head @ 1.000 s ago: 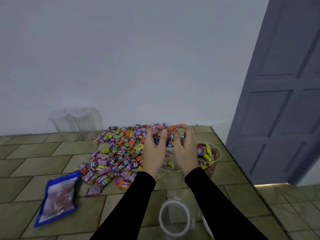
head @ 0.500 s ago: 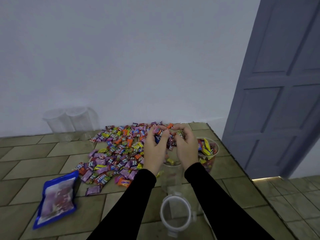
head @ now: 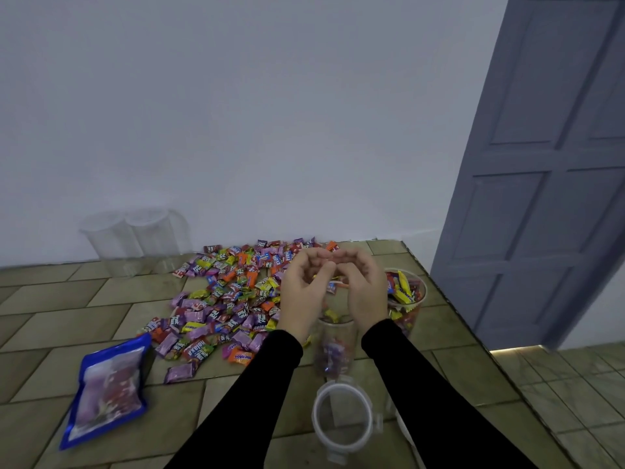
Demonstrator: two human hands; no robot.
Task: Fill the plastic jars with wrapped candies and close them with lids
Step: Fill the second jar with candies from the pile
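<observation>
Two hands, left hand (head: pixel 306 292) and right hand (head: pixel 363 289), are cupped together in the head view above an open clear jar (head: pixel 334 346) standing at near centre of the tiled surface (head: pixel 67 316); the fingers of each grip are curled inward around a few wrapped candies (head: pixel 333 282), partly hidden. The jar holds only a shallow layer at its bottom. A fuller jar (head: pixel 406 299) stands just to its right, and a lid (head: pixel 343 419) lies nearer. The loose pile (head: pixel 230 299) spreads left and far; a blue bag (head: pixel 106 389) lies near left. Judgement: candies are light, small, slick in their wrappers and prone to spill from cupped palms; the jar appears light and tippable, best steadied by its wall.
</observation>
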